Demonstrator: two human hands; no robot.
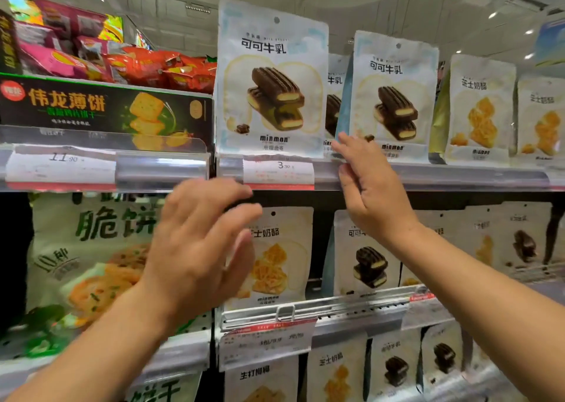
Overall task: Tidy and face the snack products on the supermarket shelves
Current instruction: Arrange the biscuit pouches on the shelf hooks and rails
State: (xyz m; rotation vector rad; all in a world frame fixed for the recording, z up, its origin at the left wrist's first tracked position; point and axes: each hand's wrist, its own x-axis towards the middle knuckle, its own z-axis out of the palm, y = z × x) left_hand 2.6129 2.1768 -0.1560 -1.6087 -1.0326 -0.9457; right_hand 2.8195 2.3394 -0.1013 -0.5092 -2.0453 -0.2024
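Note:
Pale snack pouches stand in a row on the upper shelf (pixel 458 175). The tallest chocolate biscuit pouch (pixel 272 77) stands at the left, a second chocolate pouch (pixel 394 96) to its right, with another pouch (pixel 334 96) half hidden between them. My right hand (pixel 370 187) reaches up with straight fingers; its fingertips touch the lower left corner of the second chocolate pouch, at the shelf edge. My left hand (pixel 198 242) hovers open and blurred below the shelf rail, holding nothing. Two yellow cheese pouches (pixel 480 111) stand further right.
A dark green cracker box (pixel 104 108) and red and pink bags (pixel 159 68) fill the shelf at left. Price tags (pixel 278 169) sit in the clear rail. Lower shelves hold a cheese pouch (pixel 275 258), more chocolate pouches (pixel 367 258) and a big green-lettered bag (pixel 88 255).

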